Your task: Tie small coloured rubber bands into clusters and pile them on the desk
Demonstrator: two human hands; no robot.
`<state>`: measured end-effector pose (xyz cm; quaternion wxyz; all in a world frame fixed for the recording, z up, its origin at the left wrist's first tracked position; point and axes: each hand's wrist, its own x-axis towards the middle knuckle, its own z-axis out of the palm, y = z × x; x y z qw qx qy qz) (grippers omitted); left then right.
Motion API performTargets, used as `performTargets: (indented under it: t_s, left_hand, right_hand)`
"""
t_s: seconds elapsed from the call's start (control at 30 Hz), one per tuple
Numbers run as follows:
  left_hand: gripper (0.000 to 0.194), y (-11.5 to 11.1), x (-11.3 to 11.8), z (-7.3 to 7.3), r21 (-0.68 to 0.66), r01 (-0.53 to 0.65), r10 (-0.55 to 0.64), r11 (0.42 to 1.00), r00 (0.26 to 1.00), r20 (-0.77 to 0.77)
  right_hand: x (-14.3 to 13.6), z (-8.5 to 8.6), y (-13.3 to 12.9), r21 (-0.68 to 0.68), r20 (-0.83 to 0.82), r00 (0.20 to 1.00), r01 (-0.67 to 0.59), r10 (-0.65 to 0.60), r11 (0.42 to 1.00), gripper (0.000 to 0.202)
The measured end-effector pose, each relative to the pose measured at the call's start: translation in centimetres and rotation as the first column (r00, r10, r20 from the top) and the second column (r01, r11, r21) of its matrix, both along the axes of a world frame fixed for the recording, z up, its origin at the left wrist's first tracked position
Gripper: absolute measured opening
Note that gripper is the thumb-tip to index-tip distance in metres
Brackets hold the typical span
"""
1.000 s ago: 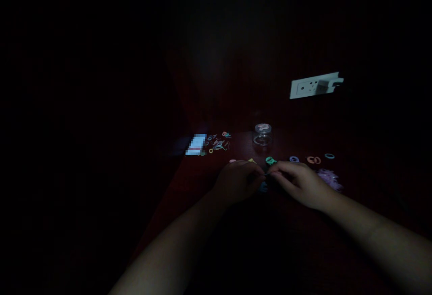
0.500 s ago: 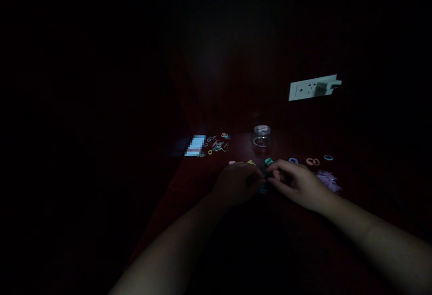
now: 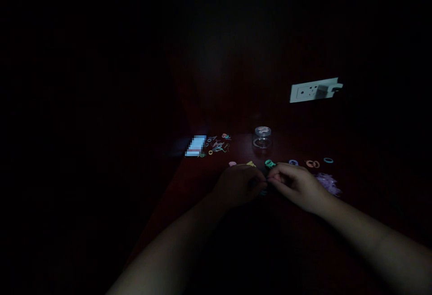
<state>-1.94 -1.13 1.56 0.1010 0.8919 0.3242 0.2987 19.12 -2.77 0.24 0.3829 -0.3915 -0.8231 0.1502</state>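
My left hand (image 3: pixel 240 183) and my right hand (image 3: pixel 297 186) meet over the dark red table, fingertips pinched close together. Whatever is between the fingertips is too dark and small to name. Just beyond the fingers lie green hair ties (image 3: pixel 269 163), with a yellow one (image 3: pixel 250 163) and a pink one (image 3: pixel 232 164) behind my left hand. Past my right hand are a blue-violet hair tie (image 3: pixel 293 163), orange ones (image 3: pixel 312 164) and a teal one (image 3: pixel 328 160). A purple heap of bands (image 3: pixel 327 184) sits beside my right wrist. Something bluish (image 3: pixel 263 192) shows under the fingertips.
A clear lidded jar (image 3: pixel 262 139) stands toward the back. Left of it are a scattered pile of mixed small bands (image 3: pixel 218 145) and a bright, blurred-out screen (image 3: pixel 195 145) near the table's left edge. A wall socket (image 3: pixel 313 90) holds a plug.
The fingertips of both hands have drawn closer together. The view has shifted very slightly; the things on the table stay where they were.
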Motion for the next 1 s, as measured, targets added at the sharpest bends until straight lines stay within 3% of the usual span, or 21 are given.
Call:
performTargets:
  t_s: [0.23, 0.53, 1.0]
  left_hand:
    - [0.010, 0.03, 0.01, 0.09, 0.013, -0.022, 0.022, 1.000, 0.999, 0.027]
    - [0.012, 0.02, -0.08, 0.08, 0.033, 0.048, -0.048, 0.998, 0.999, 0.002]
    - [0.008, 0.21, -0.05, 0.09, 0.013, -0.017, 0.017, 1.000, 1.000, -0.008]
  right_hand:
    - [0.11, -0.04, -0.14, -0.001, 0.017, 1.000, -0.002, 0.002, 1.000, 0.014]
    - [-0.03, 0.06, -0.04, 0.004, 0.016, 1.000, -0.001, 0.000, 1.000, 0.013]
    - [0.22, -0.04, -0.11, -0.006, 0.030, 0.999, -0.018, 0.018, 1.000, 0.007]
